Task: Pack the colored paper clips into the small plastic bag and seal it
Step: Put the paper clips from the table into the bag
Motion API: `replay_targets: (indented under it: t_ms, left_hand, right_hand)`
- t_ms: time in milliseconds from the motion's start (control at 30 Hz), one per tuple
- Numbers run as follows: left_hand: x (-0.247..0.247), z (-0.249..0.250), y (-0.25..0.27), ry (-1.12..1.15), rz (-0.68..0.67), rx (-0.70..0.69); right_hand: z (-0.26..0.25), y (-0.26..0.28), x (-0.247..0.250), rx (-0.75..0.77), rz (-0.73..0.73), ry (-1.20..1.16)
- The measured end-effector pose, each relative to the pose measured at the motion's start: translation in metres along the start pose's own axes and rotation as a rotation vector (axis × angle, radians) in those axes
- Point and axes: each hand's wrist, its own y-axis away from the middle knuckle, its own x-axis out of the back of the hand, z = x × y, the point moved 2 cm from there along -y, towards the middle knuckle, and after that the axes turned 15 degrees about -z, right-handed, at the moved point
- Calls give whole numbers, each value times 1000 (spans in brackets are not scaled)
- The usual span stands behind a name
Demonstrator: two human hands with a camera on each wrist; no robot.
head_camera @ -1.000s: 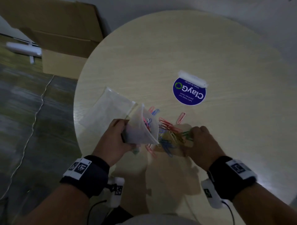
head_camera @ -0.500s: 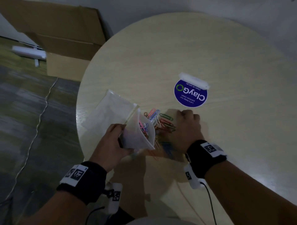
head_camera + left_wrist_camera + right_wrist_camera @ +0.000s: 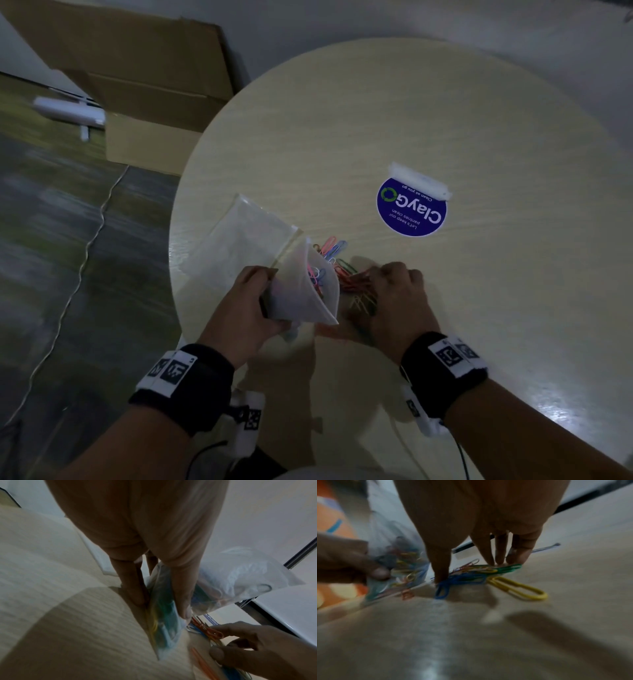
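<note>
My left hand (image 3: pixel 245 308) grips a small clear plastic bag (image 3: pixel 303 291) just above the table, its mouth open to the right, with several colored clips inside. In the left wrist view the thumb (image 3: pixel 181 596) pinches the bag (image 3: pixel 164 623) against the fingers. My right hand (image 3: pixel 394 298) is curled over the pile of colored paper clips (image 3: pixel 356 284) right beside the bag's mouth. Its thumb and fingers (image 3: pixel 498 561) pinch a bunch of blue and green clips (image 3: pixel 465 579); a yellow clip (image 3: pixel 518 588) lies at the side. Pink and blue clips (image 3: pixel 334 248) lie loose behind the pile.
The round pale wooden table (image 3: pixel 411 113) carries a blue round sticker (image 3: pixel 411 210) with a white strip (image 3: pixel 419 180) at its far edge. A larger clear bag (image 3: pixel 246 236) lies flat behind my left hand. Cardboard boxes (image 3: pixel 137 68) stand on the floor to the left.
My right hand moved from the near right of the pile over its far side and has drawn back onto the clips beside the bag's mouth. The left hand keeps holding the bag.
</note>
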Motion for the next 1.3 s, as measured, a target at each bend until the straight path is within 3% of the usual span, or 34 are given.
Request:
replay_targets:
  t_ms: [133, 267, 533, 667, 767, 900, 967, 1033, 1100, 1133, 1200, 1300]
  left_hand:
    - [1, 4, 1, 10, -14, 19]
    - [3, 9, 0, -21, -22, 17]
    - [2, 11, -2, -51, -46, 33]
    - [1, 16, -3, -51, -61, 64]
    - [1, 19, -4, -43, -62, 72]
    - [1, 21, -5, -42, -29, 75]
    - [1, 20, -6, -27, -26, 69]
    - [0, 18, -6, -20, -23, 78]
    - [0, 14, -5, -7, -26, 74]
    - [0, 11, -4, 4, -28, 64]
    - [1, 6, 0, 24, -24, 60]
    - [4, -3, 6, 60, -21, 59]
  right_hand:
    - [-1, -2, -4, 97, -76, 8]
    - [-1, -5, -2, 128, -46, -48]
    - [10, 6, 39, 113, 139, -257]
    - [-12, 26, 87, 223, 229, -325]
    - [-39, 30, 101, 315, 159, -302]
    - [-65, 17, 91, 296, -18, -126]
    - [-70, 18, 90, 314, -34, -254]
    - [-67, 22, 93, 327, -23, -578]
    - [-52, 27, 93, 261, -25, -887]
    - [-40, 28, 89, 195, 15, -914]
    - [-9, 31, 76, 45, 63, -663]
    - [17, 41, 35, -142, -202, -249]
